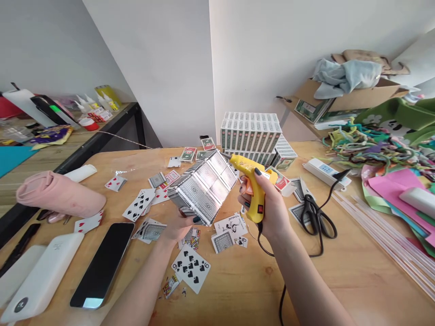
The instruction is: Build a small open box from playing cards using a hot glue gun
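My left hand (pixel 183 225) grips the lower end of a box-like piece built from playing cards (pixel 205 188), tilted up above the table. Its faces show grey patterned card backs. My right hand (pixel 268 199) is wrapped round the handle of a yellow glue gun (pixel 256 192). The gun's nozzle points left at the upper edge of the card piece; whether it touches cannot be made out. A black cord runs down from the handle. Loose cards lie below, among them a nine of spades (pixel 191 268) and a joker (pixel 231 226).
Stacked card boxes (pixel 249 133) stand at the back. Black scissors (pixel 314 217), a power strip (pixel 326 174) and clear glue sticks (pixel 390 249) lie to the right. At left are a phone (pixel 103 265), a white power bank (pixel 44 276) and a pink roll (pixel 61 194).
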A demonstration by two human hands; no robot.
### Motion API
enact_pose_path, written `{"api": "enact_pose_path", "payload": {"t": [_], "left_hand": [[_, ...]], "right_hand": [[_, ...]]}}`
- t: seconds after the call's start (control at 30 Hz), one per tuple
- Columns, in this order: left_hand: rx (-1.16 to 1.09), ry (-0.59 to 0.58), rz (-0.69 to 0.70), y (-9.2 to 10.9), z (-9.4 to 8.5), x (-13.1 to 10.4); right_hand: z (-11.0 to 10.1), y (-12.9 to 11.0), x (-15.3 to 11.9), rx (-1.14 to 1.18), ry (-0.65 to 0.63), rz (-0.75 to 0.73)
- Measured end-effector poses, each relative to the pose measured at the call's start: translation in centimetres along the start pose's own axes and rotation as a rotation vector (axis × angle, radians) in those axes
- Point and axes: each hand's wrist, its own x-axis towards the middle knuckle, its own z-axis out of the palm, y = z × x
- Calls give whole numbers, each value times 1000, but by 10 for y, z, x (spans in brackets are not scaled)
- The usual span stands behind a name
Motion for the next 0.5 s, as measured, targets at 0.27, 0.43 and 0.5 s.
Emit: {"api": "enact_pose_path", "payload": {"t": [0.27, 0.43, 0.5], "left_hand": [[-61, 23, 33, -6, -8, 2], [-78, 58, 24, -12, -14, 3], [-75, 61, 17, -12, -15, 3]], "right_hand": [[-3, 1, 1, -55, 31, -1], [-4, 0, 2, -44, 38, 4], [-4, 0, 2, -40, 33, 6]]}}
